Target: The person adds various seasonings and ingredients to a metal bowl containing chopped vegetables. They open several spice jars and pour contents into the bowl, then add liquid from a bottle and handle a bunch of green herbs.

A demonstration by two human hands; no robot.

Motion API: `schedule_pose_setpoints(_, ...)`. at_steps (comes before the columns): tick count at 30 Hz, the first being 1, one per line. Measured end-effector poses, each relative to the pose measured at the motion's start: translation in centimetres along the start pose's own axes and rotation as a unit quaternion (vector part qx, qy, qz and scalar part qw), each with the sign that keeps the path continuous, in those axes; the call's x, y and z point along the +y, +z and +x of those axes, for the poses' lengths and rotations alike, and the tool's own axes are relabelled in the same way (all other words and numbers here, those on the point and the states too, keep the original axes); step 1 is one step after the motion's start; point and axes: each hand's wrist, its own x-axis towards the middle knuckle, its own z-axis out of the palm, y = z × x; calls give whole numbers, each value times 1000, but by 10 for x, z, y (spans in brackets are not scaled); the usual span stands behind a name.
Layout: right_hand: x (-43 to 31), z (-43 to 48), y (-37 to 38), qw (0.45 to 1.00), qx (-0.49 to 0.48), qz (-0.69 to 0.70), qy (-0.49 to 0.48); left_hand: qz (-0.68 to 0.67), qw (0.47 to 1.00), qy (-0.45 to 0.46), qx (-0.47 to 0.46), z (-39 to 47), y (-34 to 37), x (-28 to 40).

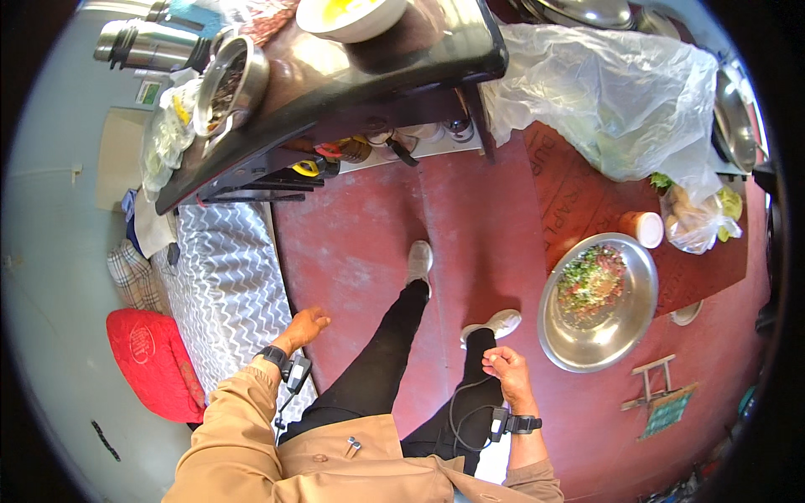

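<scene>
My left hand (306, 327) is beside the patterned bench cover, over the red floor, holding nothing, with its fingers partly apart. My right hand (508, 371) hangs over my right leg, its fingers curled and thumb near the fingertips; whether anything thin lies between them I cannot tell. To its right a large steel bowl (594, 349) holds chopped greens and a reddish minced mixture (591, 283). Beyond the bowl are a lidded tub (648, 229) and a clear plastic bag of food (685, 220). Both wrists wear black straps with small devices.
Ahead is a dark wooden table (302, 94) with a white bowl (352, 19), a steel pan (233, 88) and steel flasks (144, 47). A large plastic sheet (604, 94) drapes at the upper right. A small folding stool (666, 402) lies right; a red cushion (148, 361) lies left.
</scene>
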Motion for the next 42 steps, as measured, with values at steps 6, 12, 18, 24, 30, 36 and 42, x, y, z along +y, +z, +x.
schedule_pose_setpoints(6, 1, -58, -17, 997, 43, -59, 26, -31, 998, 2, -57, -22, -2, -21)
schedule_pose_setpoints(12, 44, -96, 1, 985, 132, -84, 76, -30, 993, 105, -33, 11, -34, -16)
schedule_pose_setpoints(18, 89, -149, 55, 964, 221, -57, 138, -44, 989, 127, -66, 37, -89, -39)
schedule_pose_setpoints(24, 101, -187, 107, 959, 250, -43, 128, -102, 987, 121, -39, 53, -131, -81)
schedule_pose_setpoints(30, 91, -210, 132, 956, 261, -102, 90, -169, 981, 94, -20, 31, -118, -155)
schedule_pose_setpoints(36, 129, -241, 133, 957, 268, -106, 39, -172, 984, 49, -7, -20, -76, -240)
schedule_pose_setpoints(42, 227, -294, 128, 953, 295, -58, 21, -121, 985, 118, -13, -62, -63, -283)
